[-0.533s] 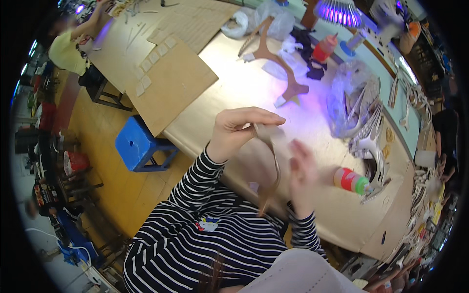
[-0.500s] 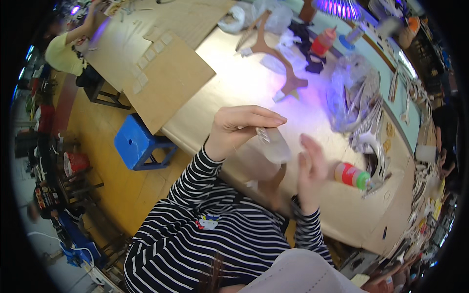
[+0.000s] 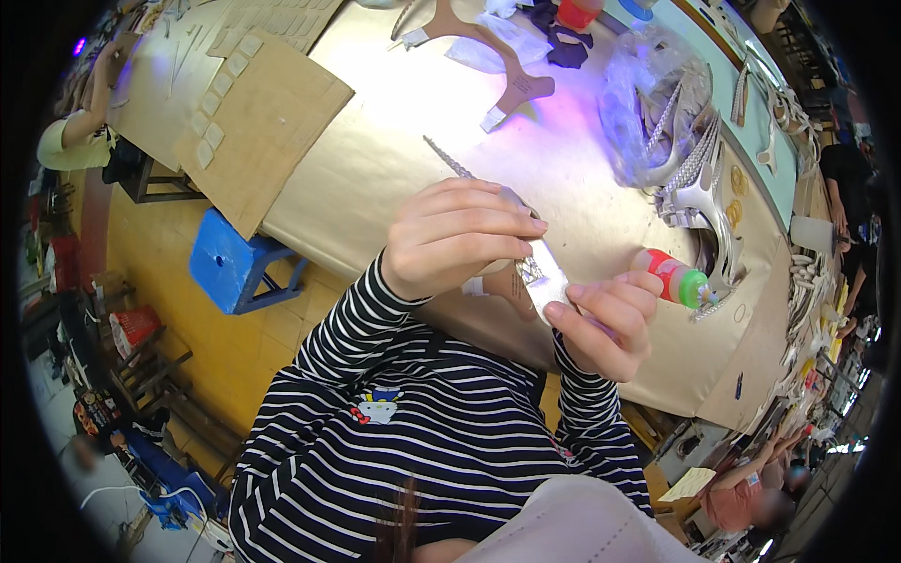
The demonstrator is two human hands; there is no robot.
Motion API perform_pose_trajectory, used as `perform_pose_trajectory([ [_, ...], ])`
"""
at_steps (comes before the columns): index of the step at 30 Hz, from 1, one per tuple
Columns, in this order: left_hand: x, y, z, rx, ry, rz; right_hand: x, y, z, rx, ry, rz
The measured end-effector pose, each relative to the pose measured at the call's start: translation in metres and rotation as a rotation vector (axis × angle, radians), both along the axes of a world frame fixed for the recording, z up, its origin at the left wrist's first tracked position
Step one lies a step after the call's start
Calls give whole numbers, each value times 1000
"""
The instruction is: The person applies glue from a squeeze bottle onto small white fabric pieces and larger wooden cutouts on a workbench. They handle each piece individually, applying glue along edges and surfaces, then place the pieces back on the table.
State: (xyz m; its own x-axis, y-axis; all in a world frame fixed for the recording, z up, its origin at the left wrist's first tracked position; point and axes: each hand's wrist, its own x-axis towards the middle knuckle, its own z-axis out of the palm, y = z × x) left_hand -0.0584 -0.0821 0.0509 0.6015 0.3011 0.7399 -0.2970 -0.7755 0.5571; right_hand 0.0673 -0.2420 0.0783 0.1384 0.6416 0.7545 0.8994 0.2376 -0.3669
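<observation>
Between both hands is a flat, silvery strap piece (image 3: 548, 285) with a thin braided end sticking out above my left hand. My left hand (image 3: 460, 233) is closed over its upper part, with the fingers laid across it. The thumb and fingers of my right hand (image 3: 608, 324) pinch its lower end. Below my hands lies a flat brown cutout (image 3: 510, 289), partly hidden by them. Right of my right hand, a red and white bottle with a green cap (image 3: 671, 275) rests on its side on the gold-toned table (image 3: 347, 202).
A Y-shaped brown cutout (image 3: 514, 86) lies at the far side. A clear plastic bag (image 3: 624, 113) and silvery braided straps (image 3: 699, 195) are at the right. Cardboard with small pale pieces (image 3: 272, 127) covers the left, near a blue stool (image 3: 230, 261). A person (image 3: 80, 141) works at the far left.
My right hand, apart from the piece and blurred before, now pinches its lower end. My left fingers lie across the piece, its braided end now visible. The whole view has shifted.
</observation>
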Motion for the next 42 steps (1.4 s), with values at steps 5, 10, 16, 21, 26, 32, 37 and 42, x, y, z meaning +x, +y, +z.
perform_pose_trajectory([
  [5, 25, 20, -9, 79, -57, 38, 13, 23, -10, 36, 48, -42],
  [10, 55, 46, -21, 187, -126, 83, 41, 51, -24, 77, 57, -70],
  [16, 76, 76, -39, 296, -57, 94, 71, 81, -45, 57, 100, -94],
  [21, 81, 91, -57, 307, 6, 105, 83, 100, -62, 1, 120, -103],
  [26, 79, 99, -64, 295, 71, 114, 88, 114, -72, -15, 158, -101],
  [32, 80, 105, -63, 267, 104, 92, 90, 117, -74, -58, 137, -68],
  [37, 78, 106, -59, 283, 113, 60, 90, 116, -74, -40, 137, -50],
  [42, 76, 103, -55, 272, 61, 65, 90, 113, -68, -22, 97, -15],
])
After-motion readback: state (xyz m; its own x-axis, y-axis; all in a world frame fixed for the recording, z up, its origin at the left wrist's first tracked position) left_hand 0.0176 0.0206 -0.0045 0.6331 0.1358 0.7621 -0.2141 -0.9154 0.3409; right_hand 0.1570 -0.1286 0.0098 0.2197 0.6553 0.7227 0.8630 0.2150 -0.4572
